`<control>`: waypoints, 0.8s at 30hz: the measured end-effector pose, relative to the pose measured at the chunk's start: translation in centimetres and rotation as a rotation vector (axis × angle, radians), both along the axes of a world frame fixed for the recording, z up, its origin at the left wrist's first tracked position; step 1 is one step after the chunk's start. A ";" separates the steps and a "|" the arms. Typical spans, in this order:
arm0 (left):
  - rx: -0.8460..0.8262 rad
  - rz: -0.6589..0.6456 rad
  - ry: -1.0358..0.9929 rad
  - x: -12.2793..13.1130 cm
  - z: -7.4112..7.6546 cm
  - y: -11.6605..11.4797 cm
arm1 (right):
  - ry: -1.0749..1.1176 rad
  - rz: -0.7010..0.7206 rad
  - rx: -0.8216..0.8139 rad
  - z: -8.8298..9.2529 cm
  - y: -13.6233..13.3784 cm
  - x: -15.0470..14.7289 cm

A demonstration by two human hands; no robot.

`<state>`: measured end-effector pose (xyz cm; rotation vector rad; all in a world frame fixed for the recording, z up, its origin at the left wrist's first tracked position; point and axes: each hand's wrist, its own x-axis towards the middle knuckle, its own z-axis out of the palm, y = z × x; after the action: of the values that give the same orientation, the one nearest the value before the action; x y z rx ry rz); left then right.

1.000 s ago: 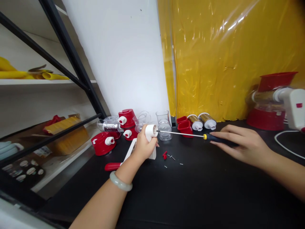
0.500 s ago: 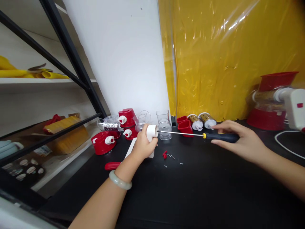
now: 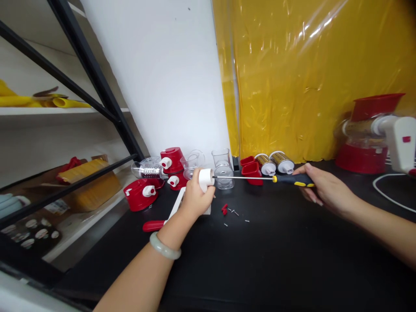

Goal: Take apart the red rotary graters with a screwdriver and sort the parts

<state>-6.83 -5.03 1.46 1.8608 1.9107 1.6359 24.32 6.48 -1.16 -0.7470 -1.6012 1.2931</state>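
Observation:
My left hand (image 3: 194,197) is wrapped around a white plastic grater part (image 3: 206,178), whose round, hollow collar faces right. A white arm (image 3: 177,201) with a red handle (image 3: 153,225) extends below that hand; whether it belongs to the same part is hidden. In my right hand (image 3: 325,186) is a screwdriver (image 3: 242,178) with a dark blue and yellow handle. Its long shaft lies level, and the tip reaches into the collar's opening. Beneath the shaft, small red pieces (image 3: 224,209) and several loose screws (image 3: 236,213) lie on the black table.
Red grater bases (image 3: 140,195) and clear plastic housings (image 3: 224,173) stand along the back. Red hoppers (image 3: 251,171) and grater drums (image 3: 281,163) are right of them. An assembled grater (image 3: 364,143) stands far right near a white cable (image 3: 383,195). Shelving (image 3: 61,111) borders the left.
My right hand has turned the screwdriver handle, so its yellow patches now show, and the fingers have shifted round it. The left hand and the white part stay nearly still.

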 end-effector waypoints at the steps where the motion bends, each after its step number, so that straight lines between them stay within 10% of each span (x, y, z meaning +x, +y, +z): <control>1: -0.010 0.006 0.016 0.0 0.0 0.0 | 0.023 0.005 0.013 0.2 -0.2 0.0; 16: 0.008 -0.046 -0.019 0.1 0.0 -0.2 | 0.312 0.214 -0.064 0.5 1.2 0.7; 24: 0.019 -0.013 0.023 -0.1 0.7 -0.6 | 0.128 -0.038 -0.006 0.4 0.2 -0.1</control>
<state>-6.94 -5.60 2.13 1.9035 1.8936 1.6423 24.23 6.68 -0.78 -0.6814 -1.4751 1.2924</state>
